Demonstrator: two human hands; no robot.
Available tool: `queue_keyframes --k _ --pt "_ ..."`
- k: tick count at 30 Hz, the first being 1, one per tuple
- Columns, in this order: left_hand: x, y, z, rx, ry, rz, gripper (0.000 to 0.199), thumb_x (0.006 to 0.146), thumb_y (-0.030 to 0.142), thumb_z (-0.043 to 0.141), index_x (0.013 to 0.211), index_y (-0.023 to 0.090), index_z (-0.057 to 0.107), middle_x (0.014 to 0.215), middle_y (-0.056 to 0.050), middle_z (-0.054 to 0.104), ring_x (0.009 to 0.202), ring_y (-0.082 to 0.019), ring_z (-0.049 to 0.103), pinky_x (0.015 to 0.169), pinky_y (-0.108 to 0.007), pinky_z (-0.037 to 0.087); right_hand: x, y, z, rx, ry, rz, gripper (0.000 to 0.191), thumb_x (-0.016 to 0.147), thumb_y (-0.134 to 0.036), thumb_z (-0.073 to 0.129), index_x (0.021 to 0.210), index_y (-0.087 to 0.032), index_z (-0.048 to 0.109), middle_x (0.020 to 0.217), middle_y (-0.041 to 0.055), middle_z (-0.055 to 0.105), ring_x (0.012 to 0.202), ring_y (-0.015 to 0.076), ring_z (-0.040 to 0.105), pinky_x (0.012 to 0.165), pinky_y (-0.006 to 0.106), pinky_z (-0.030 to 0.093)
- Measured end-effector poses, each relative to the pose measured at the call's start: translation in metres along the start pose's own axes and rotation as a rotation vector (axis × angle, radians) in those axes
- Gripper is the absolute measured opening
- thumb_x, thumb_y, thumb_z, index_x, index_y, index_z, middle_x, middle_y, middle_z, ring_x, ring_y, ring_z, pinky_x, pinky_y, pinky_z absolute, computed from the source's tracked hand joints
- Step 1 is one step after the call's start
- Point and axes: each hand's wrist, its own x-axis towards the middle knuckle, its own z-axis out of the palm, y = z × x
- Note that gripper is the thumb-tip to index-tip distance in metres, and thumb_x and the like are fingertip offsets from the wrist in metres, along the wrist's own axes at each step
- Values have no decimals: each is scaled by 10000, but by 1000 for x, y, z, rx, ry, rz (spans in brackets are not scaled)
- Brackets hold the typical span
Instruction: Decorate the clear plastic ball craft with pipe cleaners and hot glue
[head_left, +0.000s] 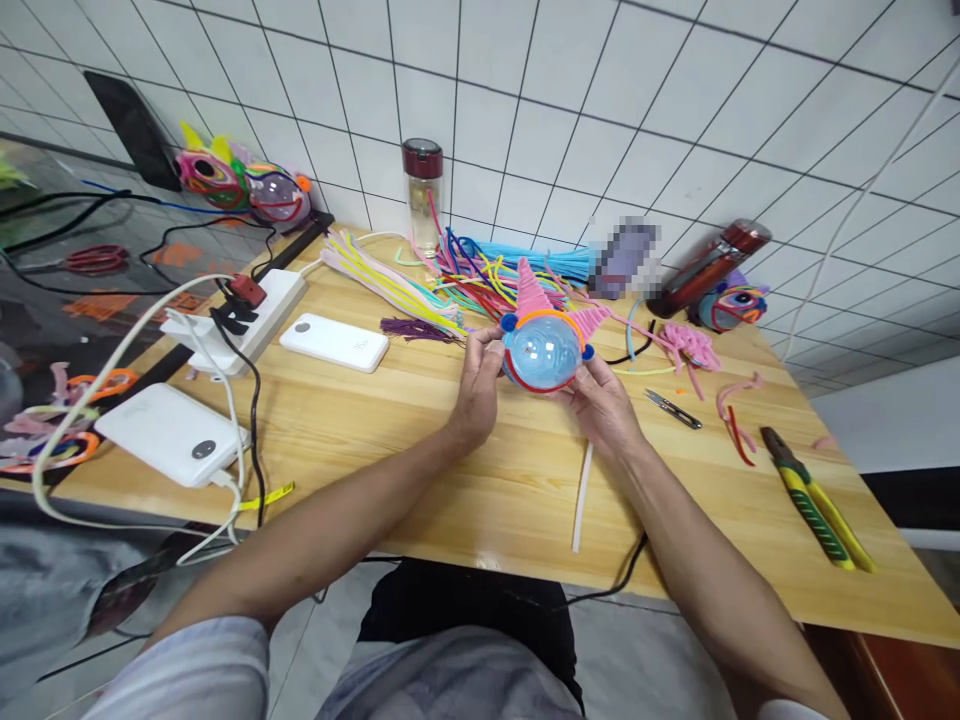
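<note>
My left hand (480, 385) and my right hand (600, 405) grip opposite sides of a clear bluish plastic ball (541, 352) above the table. Two pink pipe-cleaner ears (534, 292) rise from its top, beside an orange band. Red trim runs along its lower edge, and a dark blue pompom (508, 323) sits at either side. The fingers of both hands are closed about the rim, with some fingertips hidden behind it. Behind the ball lies a heap of pipe cleaners (487, 280) in many colours. A white strip (583, 497) is on the wood below my right hand.
Right of my hands are thread snips (673, 408), green-yellow pliers (814, 510) and a pink pipe-cleaner coil (688, 346). Leftward lie power banks (334, 342) and a corded power strip (259, 325). A glass bottle (424, 200) and a dark red flask (709, 268) stand near the tiled wall.
</note>
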Motion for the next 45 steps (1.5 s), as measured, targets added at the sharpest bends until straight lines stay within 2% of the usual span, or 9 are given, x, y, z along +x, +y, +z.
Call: queue_keyframes --k 4,10,13,18,25,29,36,45 --pt "1 1 1 33 -5 -7 259 1053 467 570 1216 266 560 962 4 629 840 -166 578 823 -287 529 0 -1 -1 -34 7 -15 513 740 -596 1031 1139 -344 829 1135 6 811 926 210 743 789 368 711" --pt "2 2 1 31 -25 -19 336 1039 532 602 1234 261 570 1006 -8 662 891 -174 625 854 -306 550 0 1 -1 -79 25 -43 537 765 -617 1003 1183 -347 800 1198 18 807 1019 253 760 841 415 695" --pt "2 4 1 -4 -32 -25 357 1035 548 596 1253 266 600 1132 -33 708 989 -194 664 879 -322 568 0 2 -1 -74 29 -60 535 765 -607 1005 1177 -350 781 1154 9 800 997 252 757 830 421 690" --pt "1 7 1 -46 -55 -56 411 993 532 626 1312 272 615 1345 -59 729 1271 -248 685 995 -367 592 -1 2 0 -115 34 -92 554 766 -635 994 1173 -343 756 1150 15 797 971 244 746 824 416 684" --pt "1 9 1 -145 -120 -76 467 962 492 687 1368 274 612 1503 -74 694 1407 -273 651 1063 -392 590 1 3 0 -107 65 -134 586 747 -607 1013 1181 -323 739 1180 26 811 1062 251 758 905 406 676" --pt "0 12 2 -211 -172 -79 477 961 469 704 1394 287 619 1591 -69 656 1520 -285 583 1161 -426 562 2 4 -1 -100 82 -169 593 736 -618 1010 1170 -317 739 1143 21 806 1059 249 757 911 400 669" --pt "2 20 8 -237 -160 -134 511 876 469 727 1341 286 615 1607 -69 641 1576 -312 531 1169 -441 560 2 2 1 -151 105 -183 589 744 -650 979 1169 -322 738 1168 34 797 1082 268 739 902 404 649" --pt "4 26 11 -252 -199 -138 536 816 458 766 1301 288 614 1524 -76 668 1530 -306 549 1188 -444 517 2 -3 0 -163 112 -202 576 739 -648 979 1161 -334 746 1189 32 792 1097 271 723 899 398 629"
